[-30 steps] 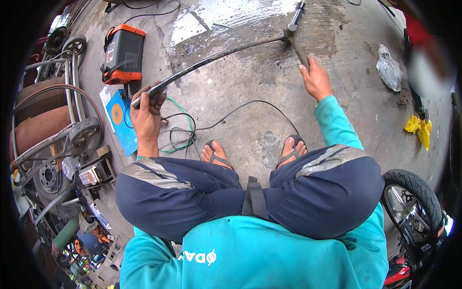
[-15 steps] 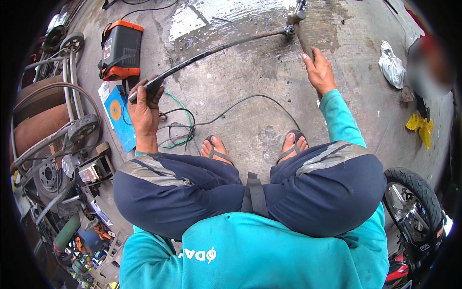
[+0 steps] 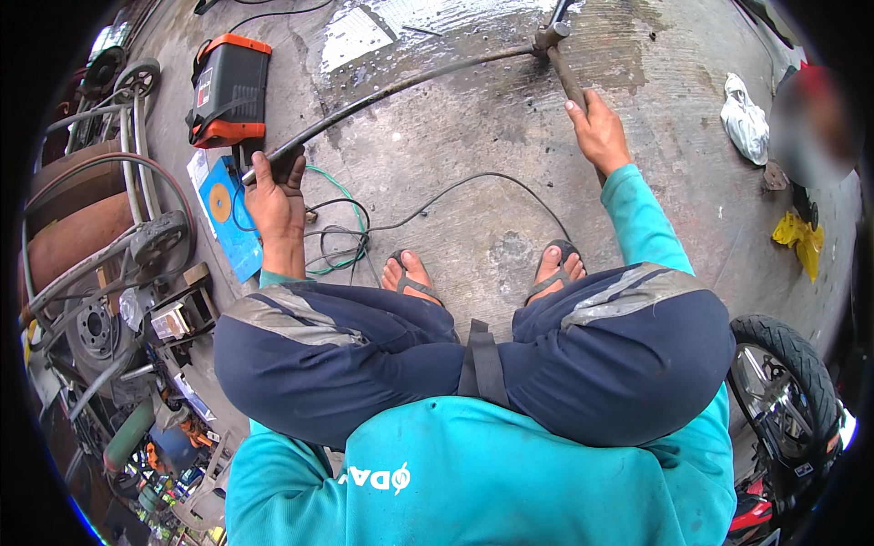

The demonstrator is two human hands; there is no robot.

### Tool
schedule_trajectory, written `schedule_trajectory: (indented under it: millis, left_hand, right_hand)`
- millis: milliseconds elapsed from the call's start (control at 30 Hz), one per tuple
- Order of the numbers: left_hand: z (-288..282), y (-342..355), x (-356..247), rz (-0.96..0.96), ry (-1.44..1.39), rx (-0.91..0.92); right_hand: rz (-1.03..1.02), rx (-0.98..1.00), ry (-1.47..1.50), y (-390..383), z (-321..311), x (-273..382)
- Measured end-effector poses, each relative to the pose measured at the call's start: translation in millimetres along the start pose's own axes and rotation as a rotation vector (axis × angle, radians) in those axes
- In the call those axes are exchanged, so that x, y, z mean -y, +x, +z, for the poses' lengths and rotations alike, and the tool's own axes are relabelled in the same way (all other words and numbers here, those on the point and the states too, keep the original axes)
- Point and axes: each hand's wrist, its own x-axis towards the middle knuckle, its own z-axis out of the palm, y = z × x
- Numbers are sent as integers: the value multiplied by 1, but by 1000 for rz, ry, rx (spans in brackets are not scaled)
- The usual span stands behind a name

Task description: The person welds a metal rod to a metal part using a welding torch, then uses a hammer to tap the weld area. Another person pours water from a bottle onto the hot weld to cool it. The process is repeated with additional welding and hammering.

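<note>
1. The long, curved, dark metal rod (image 3: 391, 89) arcs above the grey concrete floor (image 3: 473, 127), from my left hand (image 3: 276, 205) to the hammer at upper centre. I have floor to move over between its arc and my feet, and rightward past the hammer.
2. My left hand has thumb and fingers around the rod's near end; my right hand (image 3: 601, 136) is clamped on the steel-headed hammer with a brown handle (image 3: 564, 73).
3. Around me, largest first: the pale tubular metal frame (image 3: 134, 173) walls the far left; the black-tyred wheel (image 3: 801, 364) stands at lower right; the boxy black-and-orange machine (image 3: 232, 91) crowds the rod's left side; the flat blue board (image 3: 244, 250) lies beside my left hand; the white plastic bag (image 3: 746, 123) sits well right.
4. The thin black cable (image 3: 492, 174) loops across the floor ahead of my feet.
5. A blurred patch masks the right rim. The hammer head covers the rod's far end; I can't tell whether they touch.
</note>
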Motion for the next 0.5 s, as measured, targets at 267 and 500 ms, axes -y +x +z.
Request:
schedule_trajectory:
  millis: [267,500]
  left_hand:
    - [-7,1,3,-73,-8,-15]
    - [-4,-1,1,-36,8,-6]
  right_hand:
    - [-4,-53,236,12,-19,28]
    - [-73,-38,122,14,-16,37]
